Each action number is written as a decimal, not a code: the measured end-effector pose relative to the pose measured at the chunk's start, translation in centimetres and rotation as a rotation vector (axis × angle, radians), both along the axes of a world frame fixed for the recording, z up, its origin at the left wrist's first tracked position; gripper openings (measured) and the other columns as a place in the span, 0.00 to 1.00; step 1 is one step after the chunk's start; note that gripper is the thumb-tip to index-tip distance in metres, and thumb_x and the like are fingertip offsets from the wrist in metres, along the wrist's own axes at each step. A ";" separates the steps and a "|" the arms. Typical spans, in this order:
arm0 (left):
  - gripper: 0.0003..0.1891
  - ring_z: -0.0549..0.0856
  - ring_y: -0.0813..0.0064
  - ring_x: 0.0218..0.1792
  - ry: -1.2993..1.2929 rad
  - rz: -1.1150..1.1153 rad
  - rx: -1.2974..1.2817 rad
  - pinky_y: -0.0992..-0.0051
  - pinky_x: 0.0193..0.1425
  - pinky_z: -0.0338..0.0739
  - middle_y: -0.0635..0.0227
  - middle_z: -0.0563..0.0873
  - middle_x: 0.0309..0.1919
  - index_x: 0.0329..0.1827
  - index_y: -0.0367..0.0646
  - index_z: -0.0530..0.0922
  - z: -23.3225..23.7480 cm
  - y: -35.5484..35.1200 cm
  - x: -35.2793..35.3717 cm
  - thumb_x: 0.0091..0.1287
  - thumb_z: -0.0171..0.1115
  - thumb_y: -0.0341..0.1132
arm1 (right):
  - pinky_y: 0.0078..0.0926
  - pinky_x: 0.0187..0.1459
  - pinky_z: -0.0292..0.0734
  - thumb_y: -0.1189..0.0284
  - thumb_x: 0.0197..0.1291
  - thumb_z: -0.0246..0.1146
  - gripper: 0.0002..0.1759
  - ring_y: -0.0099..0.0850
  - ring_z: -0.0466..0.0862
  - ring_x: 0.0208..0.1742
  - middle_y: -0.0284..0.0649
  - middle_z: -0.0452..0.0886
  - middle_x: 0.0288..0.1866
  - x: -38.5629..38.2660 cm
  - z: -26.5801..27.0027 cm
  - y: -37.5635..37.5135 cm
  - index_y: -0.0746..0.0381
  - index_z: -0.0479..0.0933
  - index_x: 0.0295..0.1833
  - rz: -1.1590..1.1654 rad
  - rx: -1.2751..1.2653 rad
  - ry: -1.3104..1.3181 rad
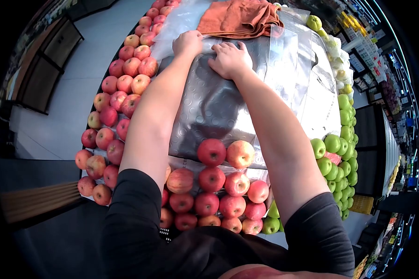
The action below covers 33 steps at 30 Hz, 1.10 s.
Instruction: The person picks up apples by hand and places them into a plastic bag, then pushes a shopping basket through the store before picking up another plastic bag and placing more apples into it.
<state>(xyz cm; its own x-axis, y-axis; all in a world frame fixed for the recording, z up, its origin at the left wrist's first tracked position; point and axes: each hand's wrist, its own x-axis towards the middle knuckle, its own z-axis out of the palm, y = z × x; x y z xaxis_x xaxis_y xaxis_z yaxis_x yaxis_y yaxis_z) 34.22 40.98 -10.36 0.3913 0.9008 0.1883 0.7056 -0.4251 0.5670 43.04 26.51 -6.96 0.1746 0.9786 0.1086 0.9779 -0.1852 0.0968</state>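
Both arms reach to the far part of a fruit display. My left hand [188,44] has its fingers curled down at the edge of a clear plastic sheet [174,28]; what its fingertips grip, if anything, is hidden. Close to its right, my right hand [231,59] rests with fingers spread on the grey mat [207,100] with raised circles. A folded orange-brown cloth [237,18] lies just beyond both hands. Red apples [212,152] stand in rows along the mat's near edge, and more red apples [131,66] line its left side.
Green apples [333,144] are stacked along the right side. Another clear plastic sheet [288,60] lies right of my right hand. A dark wooden stand [46,65] is on the floor at the left. Yellow fruit [351,21] and store shelves appear at the far right.
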 end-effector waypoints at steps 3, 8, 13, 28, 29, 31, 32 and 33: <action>0.09 0.85 0.61 0.49 0.034 -0.117 0.229 0.60 0.56 0.73 0.65 0.89 0.43 0.43 0.54 0.86 0.3 -0.1 -1.0 0.68 0.57 0.40 | 0.50 0.76 0.51 0.53 0.64 0.52 0.27 0.30 0.69 0.73 0.37 0.76 0.67 0.1 -0.3 -0.1 0.58 0.73 0.63 0.004 0.058 0.022; 0.09 0.84 0.60 0.47 0.012 -0.272 0.514 0.59 0.54 0.71 0.65 0.87 0.40 0.41 0.48 0.84 -0.1 -0.7 -1.8 0.70 0.56 0.38 | 0.49 0.75 0.52 0.54 0.62 0.54 0.30 0.31 0.71 0.71 0.38 0.78 0.65 -0.1 0.2 0.0 0.60 0.69 0.65 -0.031 0.039 0.048; 0.08 0.84 0.59 0.46 -0.009 -0.321 0.527 0.58 0.53 0.71 0.65 0.86 0.38 0.38 0.47 0.82 0.2 -1.2 -3.0 0.69 0.56 0.37 | 0.48 0.74 0.53 0.54 0.62 0.54 0.34 0.32 0.74 0.69 0.39 0.79 0.64 -0.3 0.3 -0.1 0.62 0.64 0.69 -0.042 0.050 0.080; 0.07 0.77 0.78 0.27 -0.533 -0.445 0.664 0.77 0.32 0.72 0.66 0.78 0.28 0.45 0.36 0.71 15.8 -15.0 -21.0 0.78 0.47 0.31 | 0.37 0.72 0.59 0.53 0.59 0.57 0.44 0.40 0.74 0.67 0.51 0.78 0.61 -0.2 0.7 -0.7 0.68 0.56 0.75 -0.036 0.168 0.096; 0.07 0.75 0.82 0.26 -0.583 -0.448 0.592 0.80 0.30 0.69 0.68 0.77 0.27 0.47 0.36 0.70 17.2 -16.8 -23.2 0.79 0.45 0.30 | 0.38 0.71 0.60 0.57 0.57 0.59 0.42 0.41 0.74 0.67 0.49 0.77 0.62 -0.1 0.5 -0.8 0.67 0.58 0.74 0.020 0.274 0.123; 0.07 0.72 0.86 0.24 -0.628 -0.460 0.553 0.84 0.28 0.66 0.70 0.76 0.27 0.49 0.36 0.69 20.4 -19.6 -26.6 0.79 0.44 0.30 | 0.39 0.70 0.61 0.60 0.55 0.61 0.41 0.41 0.73 0.67 0.46 0.77 0.63 -0.3 1.0 -1.2 0.66 0.60 0.73 0.084 0.411 0.147; 0.06 0.70 0.88 0.21 -0.765 -0.489 0.508 0.86 0.26 0.64 0.72 0.75 0.23 0.48 0.36 0.70 22.2 -20.9 -28.1 0.78 0.46 0.29 | 0.39 0.70 0.61 0.63 0.53 0.62 0.41 0.43 0.72 0.67 0.46 0.76 0.63 -0.6 1.4 -1.5 0.64 0.61 0.73 0.107 0.467 0.248; 0.04 0.67 0.90 0.18 -0.906 -0.508 0.455 0.87 0.25 0.61 0.75 0.74 0.20 0.47 0.37 0.71 23.4 -22.1 -29.5 0.77 0.48 0.28 | 0.40 0.70 0.61 0.66 0.51 0.64 0.41 0.44 0.72 0.67 0.47 0.75 0.64 -1.1 1.5 -1.8 0.63 0.62 0.72 0.137 0.508 0.347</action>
<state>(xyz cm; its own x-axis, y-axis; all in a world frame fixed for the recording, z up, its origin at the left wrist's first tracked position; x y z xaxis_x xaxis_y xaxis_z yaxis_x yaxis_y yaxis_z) 4.72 18.84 13.01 0.2449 0.4517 0.8579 -0.1996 -0.8424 0.5005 41.93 24.69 -5.50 0.1595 0.8355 0.5258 0.9547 0.0050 -0.2976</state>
